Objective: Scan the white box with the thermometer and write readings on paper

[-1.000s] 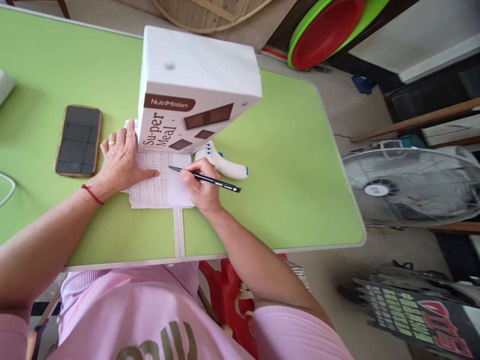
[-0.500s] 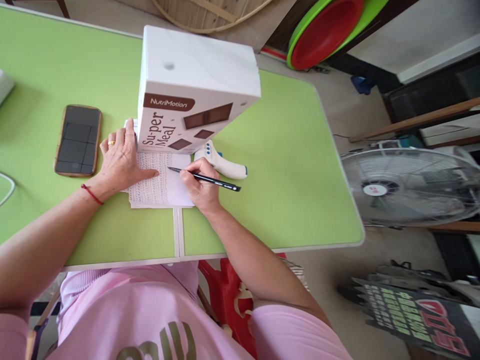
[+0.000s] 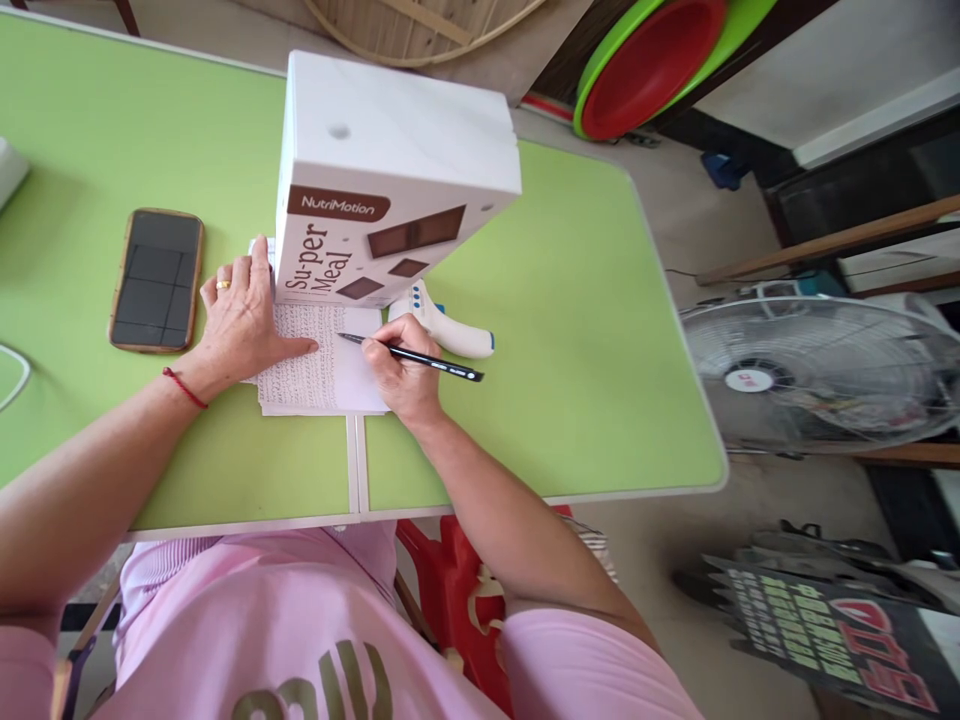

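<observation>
A notebook (image 3: 352, 385) lies on the green table (image 3: 585, 330), its left part covered with rows of small handwriting and its right part blank. My left hand (image 3: 240, 320) rests on the page's left side, fingers stretched out, thumb pointing right across the writing. Between the fingers of my right hand (image 3: 409, 375) is a black pen (image 3: 442, 368), its tip at the right border of the written rows. A white NutriMotion box (image 3: 397, 130) stands upright just behind the notebook and hides its far part. Right of the box's base lies a white handheld thermometer (image 3: 461, 335), partly behind my right hand.
A phone in a brown-edged case (image 3: 157, 280) lies left of my left hand. At the left edge are a white cable (image 3: 19, 375) and part of a white object (image 3: 9, 172). A caged fan (image 3: 817, 375) stands beyond the table's right end. Below is a red stool (image 3: 450, 580).
The pen and my right hand have shifted very slightly to the right. My left hand, the notebook and the box have not moved.
</observation>
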